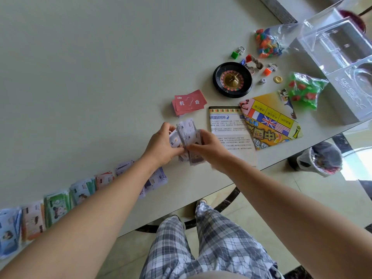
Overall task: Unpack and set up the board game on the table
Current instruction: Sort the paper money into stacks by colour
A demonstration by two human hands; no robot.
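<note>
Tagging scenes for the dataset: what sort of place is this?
Probably a home dining or living room: a large pale smooth-topped table, a glossy light tiled floor, and a small dark waste bin lined with a plastic bag.

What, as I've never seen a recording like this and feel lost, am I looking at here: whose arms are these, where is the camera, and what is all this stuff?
There is no machine: a person works with bare hands. The single picture comes from a camera worn on their head, looking down, so the arms are their own. The left hand and right hand together grip a bundle of play-money notes. On the table lie a row of note piles along the near edge, red cards, a small roulette wheel, an instruction sheet, a folded game board and two bags of coloured pieces.
</note>
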